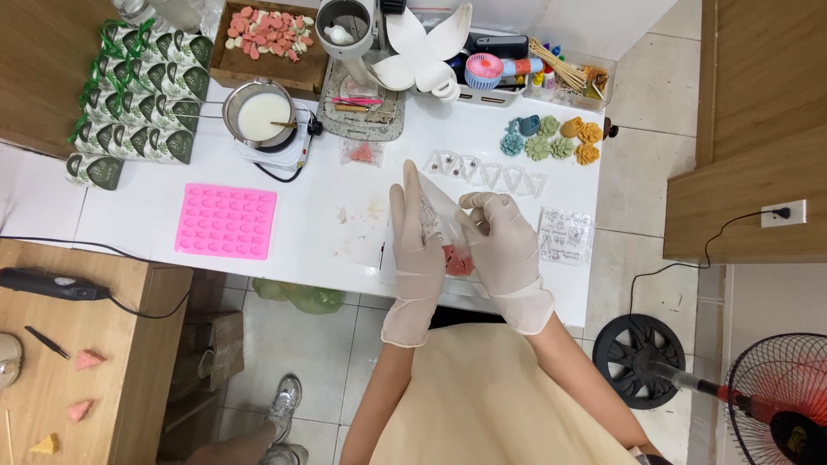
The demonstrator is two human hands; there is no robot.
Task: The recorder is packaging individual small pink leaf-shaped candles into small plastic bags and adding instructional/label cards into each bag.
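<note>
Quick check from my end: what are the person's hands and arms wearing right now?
Both the left hand and the right hand wear thin, off-white disposable gloves, slightly wrinkled, with cuffs ending just past the wrists. No markings show on them. The forearms beyond the cuffs are bare, with no sleeves, watch or bands visible. A pale cream apron covers the front.

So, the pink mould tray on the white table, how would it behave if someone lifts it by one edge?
The pink mould tray looks thin and rubbery, so it would probably sag. It seems light. Lying flat on the white table, it should not roll or tip.
</note>
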